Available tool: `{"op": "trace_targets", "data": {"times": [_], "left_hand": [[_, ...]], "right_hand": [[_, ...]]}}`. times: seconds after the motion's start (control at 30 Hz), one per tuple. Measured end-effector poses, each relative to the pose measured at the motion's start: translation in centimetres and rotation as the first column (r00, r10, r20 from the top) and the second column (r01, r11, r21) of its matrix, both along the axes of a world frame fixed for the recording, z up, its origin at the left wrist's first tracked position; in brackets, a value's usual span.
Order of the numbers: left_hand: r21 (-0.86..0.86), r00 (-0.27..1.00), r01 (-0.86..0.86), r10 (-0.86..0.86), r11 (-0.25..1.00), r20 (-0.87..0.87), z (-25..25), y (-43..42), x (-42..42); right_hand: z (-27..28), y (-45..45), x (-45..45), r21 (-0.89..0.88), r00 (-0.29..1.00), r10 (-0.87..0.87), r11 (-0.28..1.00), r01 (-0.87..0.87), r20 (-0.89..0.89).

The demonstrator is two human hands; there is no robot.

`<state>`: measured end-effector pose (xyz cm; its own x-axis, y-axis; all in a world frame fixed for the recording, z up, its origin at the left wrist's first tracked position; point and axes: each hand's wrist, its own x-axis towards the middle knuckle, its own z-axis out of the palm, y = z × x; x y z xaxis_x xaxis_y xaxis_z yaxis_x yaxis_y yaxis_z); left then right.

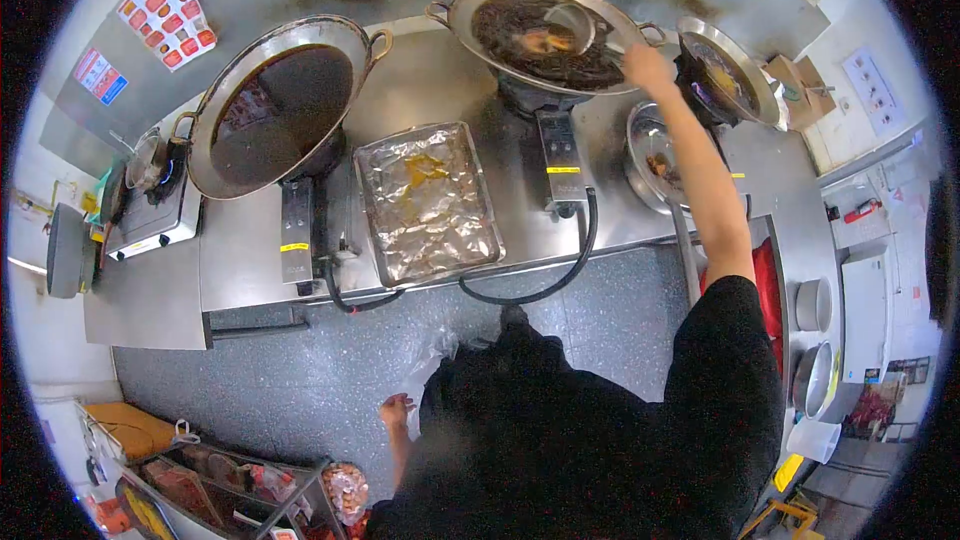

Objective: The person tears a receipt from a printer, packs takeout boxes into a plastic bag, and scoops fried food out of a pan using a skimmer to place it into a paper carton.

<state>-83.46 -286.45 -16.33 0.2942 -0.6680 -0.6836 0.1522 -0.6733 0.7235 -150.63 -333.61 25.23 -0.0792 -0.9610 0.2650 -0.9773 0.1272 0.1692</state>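
My right hand (648, 70) is closed around the handle of a round strainer (572, 24) at the right rim of the middle wok (460, 28). The strainer lies in the dark liquid, with orange-brown food (545, 41) in and beside it. My left hand (397, 408) hangs low over the floor, away from the counter; its fingers look partly curled and too small to make out whether they hold anything. A foil-lined tray (432, 240) with yellowish liquid on it lies on the counter, left of the middle wok.
On the left stands a large wok (202, 155) of dark liquid, beyond it a small stove (165, 220). At right are a smaller wok (765, 105) and a metal bowl (640, 175) under my right forearm. Black hoses (545, 290) loop off the counter's front edge. Racks with bagged items stand lower left.
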Motion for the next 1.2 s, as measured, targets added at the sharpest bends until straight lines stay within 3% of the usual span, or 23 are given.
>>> {"op": "trace_targets", "data": {"times": [0.1, 0.17, 0.27, 0.4, 0.47, 0.5, 0.57, 0.6, 0.63, 0.67, 0.73, 0.83, 0.9, 0.97, 1.0, 1.03, 1.07, 1.1, 1.13, 1.17, 1.2], "left_hand": [[0.054, 0.998, -0.035, 0.038, 0.998, -0.059, -1.3, -0.7, 0.7], [-0.013, 0.999, -0.006, 0.005, 1.0, -0.049, -0.8, -1.3, 0.7], [-0.03, 0.998, -0.026, 0.024, 0.999, -0.06, -0.8, -1.5, 1.1], [-0.048, 0.998, 0.025, -0.028, 0.999, -0.048, -2.1, -1.0, 2.0], [0.023, 0.991, 0.056, -0.053, 0.998, -0.126, -3.4, -0.3, 3.5], [0.051, 0.985, 0.069, -0.06, 0.996, -0.164, -4.2, -0.7, 3.9], [0.079, 0.989, 0.14, -0.136, 0.987, -0.055, -4.8, -1.1, 4.1], [0.104, 0.984, 0.178, -0.178, 0.979, -0.003, -4.7, -0.4, 4.6], [0.004, 0.954, 0.295, -0.295, 0.956, 0.059, -4.7, -0.3, 5.2], [-0.092, 0.912, 0.4, -0.386, 0.912, 0.136, -4.8, -0.2, 5.8], [-0.013, 0.984, 0.136, -0.136, 0.991, -0.113, -4.3, -0.4, 5.8], [-0.135, 0.946, 0.323, -0.313, 0.937, 0.087, -5.9, -0.5, 6.9], [-0.112, 0.957, 0.289, -0.284, 0.951, 0.061, -7.1, 0.3, 7.4], [0.044, 0.992, 0.087, -0.083, 0.995, -0.094, -4.9, -0.7, 6.9], [0.058, 0.993, 0.096, -0.091, 0.994, -0.078, -4.9, -0.7, 6.8], [0.074, 0.993, 0.107, -0.103, 0.992, -0.06, -4.6, -0.5, 6.9], [0.091, 0.992, 0.12, -0.117, 0.989, -0.041, -4.5, -0.4, 7.1], [0.099, 0.989, 0.151, -0.15, 0.984, -0.012, -3.9, -0.7, 7.1], [0.113, 0.982, 0.183, -0.186, 0.977, 0.016, -3.3, -1.1, 7.0], [0.131, 0.974, 0.215, -0.222, 0.968, 0.041, -2.5, -0.8, 6.9], [0.035, 0.988, 0.145, -0.143, 0.989, -0.051, -5.5, 0.4, 7.7]], "right_hand": [[1.6, 2.8, 7.0, -0.016, 0.998, -0.039, 0.999, 0.038, -0.043], [2.2, 4.0, 8.2, 0.015, 0.99, -0.105, 0.994, 0.107, -0.093], [3.3, 6.9, 7.4, -0.011, 0.988, -0.152, 0.988, 0.152, 0.004], [-0.5, 7.8, 0.2, -0.177, 0.939, -0.197, 0.951, 0.253, 0.281], [-1.9, 8.8, -3.4, -0.202, 0.874, -0.185, 0.932, 0.301, 0.449], [-1.7, 9.6, -3.7, -0.217, 0.879, -0.218, 0.918, 0.333, 0.425], [-1.2, 11.1, -6.1, -0.156, 0.83, -0.272, 0.908, 0.389, 0.487], [-0.8, 12.1, -6.7, -0.113, 0.688, -0.293, 0.87, 0.479, 0.664], [-0.3, 13.1, -7.1, -0.069, 0.516, -0.291, 0.819, 0.569, 0.805], [0.7, 14.6, -7.7, -0.033, 0.559, -0.329, 0.841, 0.54, 0.761], [2.9, 18.0, -6.7, 0.004, 0.389, -0.274, 0.822, 0.569, 0.88], [1.0, 22.4, -9.0, -0.065, 0.499, -0.229, 0.862, 0.504, 0.836], [-0.6, 25.9, -8.5, -0.043, 0.509, -0.257, 0.862, 0.505, 0.822], [-5.4, 28.1, -12.5, 0.263, 0.385, -0.591, 0.728, 0.634, 0.709], [-6.7, 30.0, -11.8, 0.267, 0.207, -0.437, 0.793, 0.548, 0.875], [-7.5, 31.2, -9.9, 0.367, -0.176, -0.327, 0.742, 0.561, 0.929], [-9.8, 32.6, -9.6, 0.285, -0.417, -0.04, 0.789, 0.545, 0.908], [-9.0, 34.0, -6.2, 0.183, -0.603, 0.162, 0.864, 0.469, 0.781], [-13.3, 35.5, -6.6, 0.065, -0.619, 0.419, 0.792, 0.607, 0.664], [-16.6, 36.4, -4.7, -0.053, -0.44, 0.567, 0.652, 0.756, 0.697], [-19.4, 35.9, -1.4, -0.285, -0.189, 0.743, 0.459, 0.841, 0.641]]}}
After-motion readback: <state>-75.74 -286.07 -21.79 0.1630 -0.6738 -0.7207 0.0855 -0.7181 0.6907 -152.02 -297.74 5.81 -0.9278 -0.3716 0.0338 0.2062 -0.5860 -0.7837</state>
